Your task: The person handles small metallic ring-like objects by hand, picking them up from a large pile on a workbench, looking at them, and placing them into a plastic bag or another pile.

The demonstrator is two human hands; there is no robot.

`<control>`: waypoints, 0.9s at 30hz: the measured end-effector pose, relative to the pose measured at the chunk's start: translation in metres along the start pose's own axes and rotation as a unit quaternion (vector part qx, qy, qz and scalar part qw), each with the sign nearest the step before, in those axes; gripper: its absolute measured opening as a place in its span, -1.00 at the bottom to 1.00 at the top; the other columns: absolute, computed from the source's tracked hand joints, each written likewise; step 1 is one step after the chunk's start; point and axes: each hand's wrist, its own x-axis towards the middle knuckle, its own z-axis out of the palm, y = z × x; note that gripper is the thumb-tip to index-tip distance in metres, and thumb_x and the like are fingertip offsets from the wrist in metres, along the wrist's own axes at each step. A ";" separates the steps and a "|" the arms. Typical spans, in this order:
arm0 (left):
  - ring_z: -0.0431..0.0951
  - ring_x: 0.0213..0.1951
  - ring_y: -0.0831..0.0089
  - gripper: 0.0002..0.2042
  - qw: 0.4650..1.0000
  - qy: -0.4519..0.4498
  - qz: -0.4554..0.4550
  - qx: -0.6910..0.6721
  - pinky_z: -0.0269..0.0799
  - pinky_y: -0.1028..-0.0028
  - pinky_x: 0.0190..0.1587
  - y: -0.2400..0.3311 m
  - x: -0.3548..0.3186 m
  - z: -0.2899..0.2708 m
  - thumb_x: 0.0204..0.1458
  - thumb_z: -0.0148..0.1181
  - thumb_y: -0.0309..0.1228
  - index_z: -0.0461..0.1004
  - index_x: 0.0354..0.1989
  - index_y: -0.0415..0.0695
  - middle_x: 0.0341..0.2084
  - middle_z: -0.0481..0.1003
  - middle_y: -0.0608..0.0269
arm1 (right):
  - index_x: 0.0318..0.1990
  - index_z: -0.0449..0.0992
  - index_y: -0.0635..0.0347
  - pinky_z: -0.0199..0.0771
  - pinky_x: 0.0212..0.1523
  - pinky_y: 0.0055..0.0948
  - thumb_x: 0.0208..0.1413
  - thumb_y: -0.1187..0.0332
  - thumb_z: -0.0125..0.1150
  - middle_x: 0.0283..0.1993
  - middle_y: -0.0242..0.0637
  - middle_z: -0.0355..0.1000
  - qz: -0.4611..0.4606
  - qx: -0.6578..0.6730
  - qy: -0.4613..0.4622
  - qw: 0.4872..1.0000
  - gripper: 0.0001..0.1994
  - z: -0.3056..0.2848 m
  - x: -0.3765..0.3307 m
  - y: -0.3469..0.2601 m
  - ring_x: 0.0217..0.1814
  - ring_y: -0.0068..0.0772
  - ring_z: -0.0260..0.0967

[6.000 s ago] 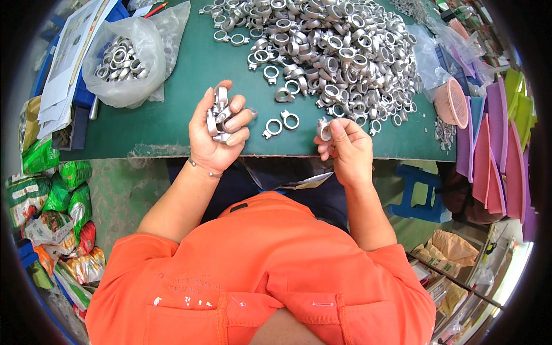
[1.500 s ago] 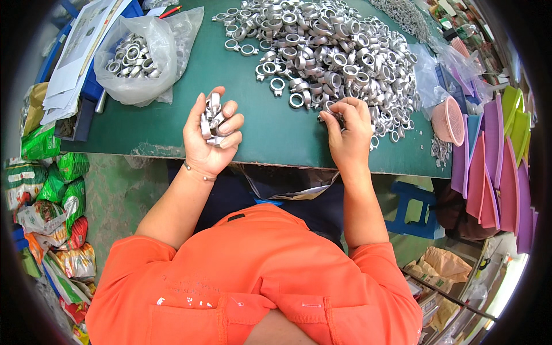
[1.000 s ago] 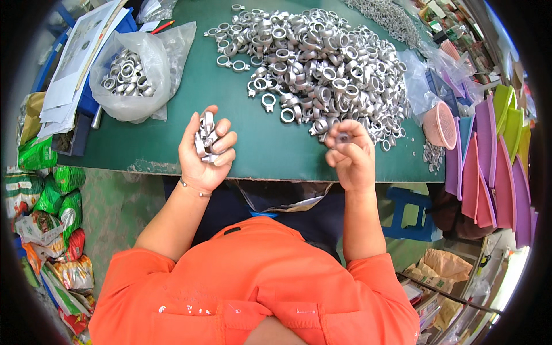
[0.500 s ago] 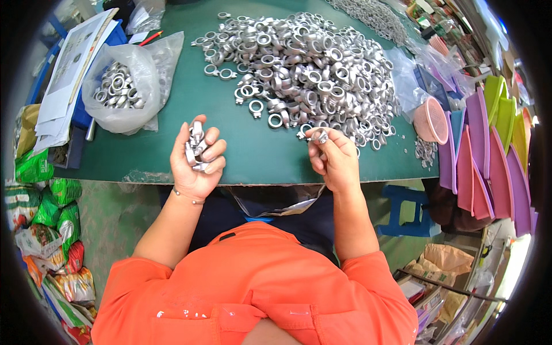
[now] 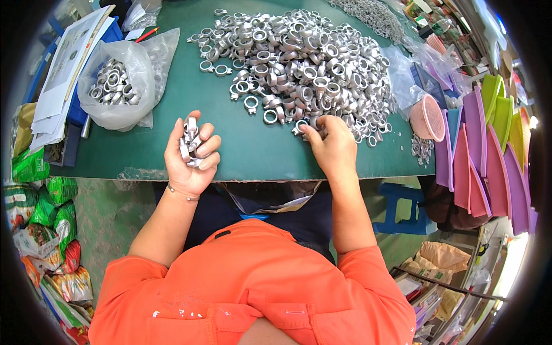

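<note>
My left hand (image 5: 192, 156) is raised over the near edge of the table, palm up, with its fingers curled round several small silver metal ring clamps (image 5: 188, 141). My right hand (image 5: 335, 146) is at the near edge of a large heap of the same ring clamps (image 5: 310, 63). Its thumb and forefinger are bent toward each other, close by a loose ring clamp (image 5: 299, 127). The fingertips are partly hidden among the rings, so whatever they pinch does not show.
A clear plastic bag (image 5: 123, 112) of ring clamps stands on the green table (image 5: 172, 100) at left, near stacked papers (image 5: 69, 63). Far right lies a pile of chain-like metal parts (image 5: 374, 20). A pink basket (image 5: 426, 118) and coloured plastic bins (image 5: 474, 138) line the right side.
My right hand has turned knuckles up and reached a little farther to the heap; the ring clamp seen between its fingertips no longer shows. My left hand keeps its hold.
</note>
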 end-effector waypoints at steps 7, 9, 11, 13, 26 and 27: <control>0.19 -0.51 0.49 -0.69 1.000 -0.011 -0.005 -0.006 0.16 0.58 -0.66 0.000 0.000 -0.004 0.24 -0.14 -0.18 0.35 0.02 -0.08 -0.42 0.21 0.24 | -0.40 0.51 0.25 0.24 -0.57 -0.60 -0.06 0.45 0.35 -0.55 -0.44 0.40 0.138 0.361 -0.107 0.916 -0.88 -0.008 -0.006 0.008 -0.58 -0.63 0.29; 0.19 -0.51 0.49 -0.68 1.000 -0.002 -0.003 0.000 0.15 0.58 -0.66 0.001 0.000 -0.002 0.24 -0.14 -0.18 0.35 0.02 -0.08 -0.42 0.21 0.24 | -0.36 0.53 0.26 0.16 -0.59 -0.72 -0.03 0.50 0.32 -0.53 -0.47 0.40 0.149 0.456 -0.108 0.871 -0.91 -0.012 -0.011 0.003 -0.55 -0.77 0.25; 0.19 -0.51 0.49 -0.69 1.000 -0.002 -0.003 -0.003 0.15 0.59 -0.66 0.000 -0.001 -0.002 0.24 -0.13 -0.18 0.36 0.02 -0.08 -0.42 0.21 0.24 | -0.36 0.52 0.26 0.15 -0.62 -0.72 0.00 0.49 0.30 -0.52 -0.42 0.42 0.162 0.514 -0.104 0.836 -0.92 -0.014 -0.015 0.001 -0.56 -0.75 0.26; 0.19 -0.51 0.50 -0.69 1.000 -0.007 -0.004 -0.003 0.14 0.59 -0.67 0.001 -0.001 -0.001 0.24 -0.13 -0.18 0.36 0.02 -0.08 -0.42 0.22 0.24 | -0.33 0.50 0.26 0.14 -0.67 -0.73 0.08 0.47 0.22 -0.42 -0.26 0.48 0.170 0.614 -0.113 0.763 -0.94 -0.010 -0.019 0.008 -0.56 -0.69 0.30; 0.19 -0.51 0.50 -0.68 1.000 -0.014 -0.006 -0.004 0.15 0.59 -0.67 0.000 -0.001 -0.003 0.24 -0.13 -0.18 0.36 0.02 -0.08 -0.43 0.21 0.24 | -0.08 0.36 0.16 0.25 -0.66 -0.71 0.05 0.52 0.15 0.01 0.05 0.38 0.146 0.797 -0.143 0.568 -0.73 -0.015 -0.025 0.013 -0.44 -0.42 0.41; 0.19 -0.51 0.50 -0.68 1.000 -0.015 -0.004 -0.003 0.15 0.59 -0.66 0.001 0.000 -0.003 0.24 -0.13 -0.18 0.36 0.02 -0.08 -0.42 0.21 0.24 | 0.01 0.32 0.14 0.26 -0.67 -0.70 0.09 0.49 0.10 0.02 0.06 0.36 0.161 0.832 -0.153 0.508 -0.69 -0.017 -0.023 0.014 -0.41 -0.36 0.42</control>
